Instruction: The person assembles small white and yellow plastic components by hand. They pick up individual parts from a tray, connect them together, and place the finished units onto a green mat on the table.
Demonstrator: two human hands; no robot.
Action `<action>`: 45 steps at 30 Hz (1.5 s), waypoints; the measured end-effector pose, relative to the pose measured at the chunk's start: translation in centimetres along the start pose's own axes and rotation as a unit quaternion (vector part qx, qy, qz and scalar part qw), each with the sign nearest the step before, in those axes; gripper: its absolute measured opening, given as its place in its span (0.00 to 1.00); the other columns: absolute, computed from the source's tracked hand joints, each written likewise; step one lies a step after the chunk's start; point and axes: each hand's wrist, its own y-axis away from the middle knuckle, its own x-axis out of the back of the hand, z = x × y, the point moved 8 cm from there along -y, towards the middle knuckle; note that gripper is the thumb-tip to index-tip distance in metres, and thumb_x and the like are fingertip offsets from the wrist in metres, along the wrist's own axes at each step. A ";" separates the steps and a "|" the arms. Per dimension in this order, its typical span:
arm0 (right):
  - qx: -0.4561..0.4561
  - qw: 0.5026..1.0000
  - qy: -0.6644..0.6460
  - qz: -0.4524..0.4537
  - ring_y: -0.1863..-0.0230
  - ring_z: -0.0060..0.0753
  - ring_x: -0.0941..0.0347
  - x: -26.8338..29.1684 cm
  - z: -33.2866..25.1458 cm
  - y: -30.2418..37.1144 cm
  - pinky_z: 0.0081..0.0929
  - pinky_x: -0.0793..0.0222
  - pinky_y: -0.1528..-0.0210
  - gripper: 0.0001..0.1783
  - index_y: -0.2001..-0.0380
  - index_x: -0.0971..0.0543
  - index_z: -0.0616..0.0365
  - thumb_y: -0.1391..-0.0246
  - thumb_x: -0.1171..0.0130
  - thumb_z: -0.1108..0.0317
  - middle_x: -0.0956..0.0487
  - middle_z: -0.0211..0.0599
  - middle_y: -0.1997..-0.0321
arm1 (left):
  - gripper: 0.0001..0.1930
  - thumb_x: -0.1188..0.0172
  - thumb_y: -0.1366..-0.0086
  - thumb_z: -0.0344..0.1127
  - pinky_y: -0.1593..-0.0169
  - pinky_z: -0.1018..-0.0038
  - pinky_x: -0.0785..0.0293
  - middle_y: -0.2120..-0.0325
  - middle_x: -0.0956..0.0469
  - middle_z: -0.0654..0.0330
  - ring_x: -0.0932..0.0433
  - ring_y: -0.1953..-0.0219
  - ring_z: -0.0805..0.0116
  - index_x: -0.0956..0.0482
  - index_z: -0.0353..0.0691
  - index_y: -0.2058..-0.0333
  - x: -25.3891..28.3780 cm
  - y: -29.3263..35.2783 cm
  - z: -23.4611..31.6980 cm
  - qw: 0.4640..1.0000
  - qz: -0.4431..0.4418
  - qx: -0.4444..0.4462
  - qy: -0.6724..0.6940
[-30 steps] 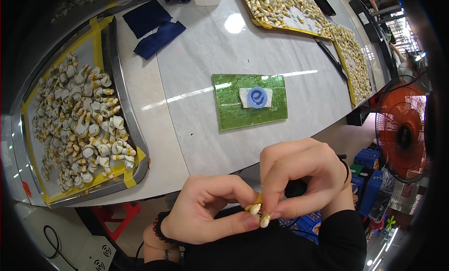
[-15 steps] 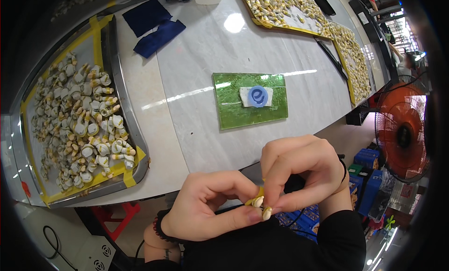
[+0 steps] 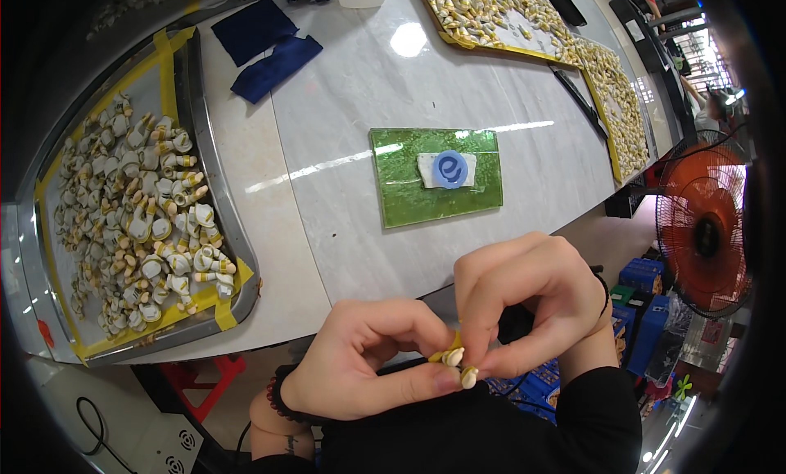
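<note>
Close to my body, past the table's near edge, both hands are closed in a pinch with the fingertips nearly meeting. My left hand (image 3: 368,359) grips a small yellow-and-white molded piece (image 3: 452,357) between thumb and forefinger. At the fingertips of my right hand (image 3: 532,302) is a similar small white-tipped piece (image 3: 469,378), just below and right of the first. Fingers cover most of both, so I cannot tell whether they are joined. Beyond the hands, a green glassy slab (image 3: 393,204) lies on the table, bearing a white pad (image 3: 427,168) and a round blue mold (image 3: 449,170).
At left, a metal tray (image 3: 214,179) edged with yellow tape holds many white-and-yellow figurine parts (image 3: 139,220). Dark blue cloths (image 3: 278,69) lie beyond it. More taped trays (image 3: 512,55) of small pieces stand at far right. An orange fan (image 3: 706,228) stands beside the table.
Almost nothing differs. Both hands keep their pinch, and the small pieces at the fingertips have shifted very slightly.
</note>
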 end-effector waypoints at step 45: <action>0.071 0.996 0.054 0.017 0.72 0.33 0.35 -0.4 -0.7 0.3 0.25 0.40 0.67 0.07 0.73 0.24 0.57 0.57 0.36 0.73 0.30 0.32 0.74 | 0.12 0.34 0.49 0.24 0.55 0.78 0.29 0.69 0.22 0.59 0.24 0.62 0.75 0.24 0.30 0.65 0.1 0.2 0.6 0.995 0.018 -0.050 -0.090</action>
